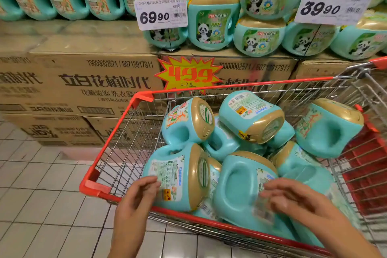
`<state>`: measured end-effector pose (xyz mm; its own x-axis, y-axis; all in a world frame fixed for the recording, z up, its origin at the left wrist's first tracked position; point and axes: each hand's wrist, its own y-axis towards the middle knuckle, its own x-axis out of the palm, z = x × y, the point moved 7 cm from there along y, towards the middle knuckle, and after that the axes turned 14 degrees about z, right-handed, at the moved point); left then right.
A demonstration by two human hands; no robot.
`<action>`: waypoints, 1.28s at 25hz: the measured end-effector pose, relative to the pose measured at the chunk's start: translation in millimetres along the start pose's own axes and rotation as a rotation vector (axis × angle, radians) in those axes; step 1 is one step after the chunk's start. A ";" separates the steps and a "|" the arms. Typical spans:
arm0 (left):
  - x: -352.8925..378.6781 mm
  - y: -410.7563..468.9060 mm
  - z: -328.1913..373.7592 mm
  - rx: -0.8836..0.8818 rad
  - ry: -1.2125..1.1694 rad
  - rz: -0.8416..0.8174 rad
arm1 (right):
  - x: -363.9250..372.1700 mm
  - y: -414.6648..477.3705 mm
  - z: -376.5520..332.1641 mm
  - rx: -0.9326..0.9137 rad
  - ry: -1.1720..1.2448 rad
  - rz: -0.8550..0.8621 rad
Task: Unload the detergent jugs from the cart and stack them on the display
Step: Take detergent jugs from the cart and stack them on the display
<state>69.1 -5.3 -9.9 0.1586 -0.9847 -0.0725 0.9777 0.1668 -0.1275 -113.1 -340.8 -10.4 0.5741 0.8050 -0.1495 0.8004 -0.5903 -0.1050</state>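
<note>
Teal detergent jugs with gold caps lie tumbled in a red-rimmed wire cart. The near-left jug lies on its side, cap to the right; the left hand reaches over the cart's near rim, fingers loosely curled and open, fingertips touching its label. The right hand, blurred, is spread open over the near-right jug, gripping nothing. Beyond the cart, more jugs stand stacked on the display of cardboard cartons, with price tags in front.
</note>
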 end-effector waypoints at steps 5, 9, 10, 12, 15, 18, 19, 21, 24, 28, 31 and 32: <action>135.3 -27.3 -10.0 0.105 0.305 -0.570 | 25.4 57.7 6.6 0.159 -0.560 0.166; 178.3 -37.1 -56.5 -0.110 0.538 -0.708 | 30.5 58.3 23.6 0.241 -0.680 0.003; 180.5 -38.3 -65.8 -0.220 0.520 -0.702 | 31.2 59.7 25.1 0.216 -0.705 -0.003; 182.2 -39.0 -73.7 -0.231 0.553 -0.691 | 29.8 60.5 26.6 0.205 -0.741 0.030; 182.4 -39.4 -71.5 -0.164 0.492 -0.652 | 25.7 57.2 24.1 0.178 -0.697 0.121; 175.9 -37.2 -47.0 -0.070 0.412 -0.559 | 25.9 52.5 13.2 0.125 -0.342 0.230; 173.7 -33.5 -36.4 -0.034 0.369 -0.530 | 25.1 50.7 6.4 0.102 -0.223 0.278; 165.6 -26.9 -13.3 -0.022 0.222 -0.485 | 26.0 43.9 -3.5 0.092 0.013 0.329; 150.1 -15.4 8.0 -0.118 -0.005 -0.448 | 41.4 34.6 -7.3 0.131 0.464 0.197; 136.1 -16.4 16.3 -0.212 -0.093 -0.486 | 63.9 23.8 -10.3 0.181 0.601 0.077; 125.8 -21.8 19.6 -0.203 -0.070 -0.447 | 64.7 20.1 -13.4 0.150 0.541 0.193; 119.6 -22.7 21.1 -0.157 -0.050 -0.391 | 63.6 18.3 -16.4 0.129 0.539 0.242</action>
<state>68.8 -128.0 5.2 -0.2096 -0.9760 0.0590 0.9334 -0.2177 -0.2853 -59.1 -299.4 -5.7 0.7706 0.5442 0.3318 0.6284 -0.7355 -0.2533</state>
